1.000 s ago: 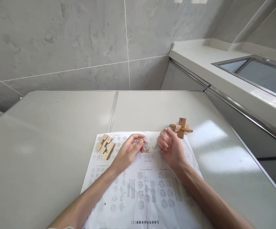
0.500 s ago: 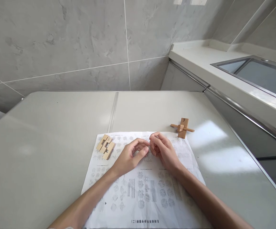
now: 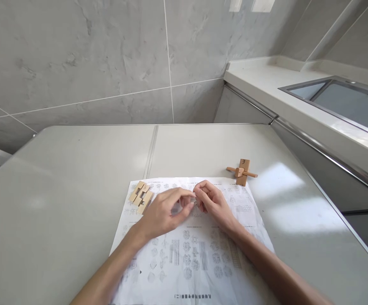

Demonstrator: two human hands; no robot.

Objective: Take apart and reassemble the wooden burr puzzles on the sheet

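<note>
My left hand (image 3: 166, 210) is held over the printed sheet (image 3: 161, 292), its fingers curved and a gap showing between thumb and forefinger. No object shows in that gap. My right hand (image 3: 214, 202) faces it, with fingers curled in and the thumb against them; whether anything small sits inside is hidden. The fingertips of both hands come close together, and I cannot tell if they touch. Just left of my left hand lies a flat group of interlocking wooden pieces (image 3: 143, 201). Beyond my right hand stands a wooden cross-shaped puzzle (image 3: 243, 168) with a marking on it.
The sheet, creased and covered in small diagrams, lies on a pale table (image 3: 59, 203) with a seam across it. A grey tiled wall (image 3: 114, 51) rises behind. On the right runs a white counter (image 3: 260, 80) with a metal-framed sink (image 3: 317, 91).
My left hand has turned over slightly, with its back now more upward. My right hand has shifted a little left and its fingers have curled tighter. The wooden pieces stay in place.
</note>
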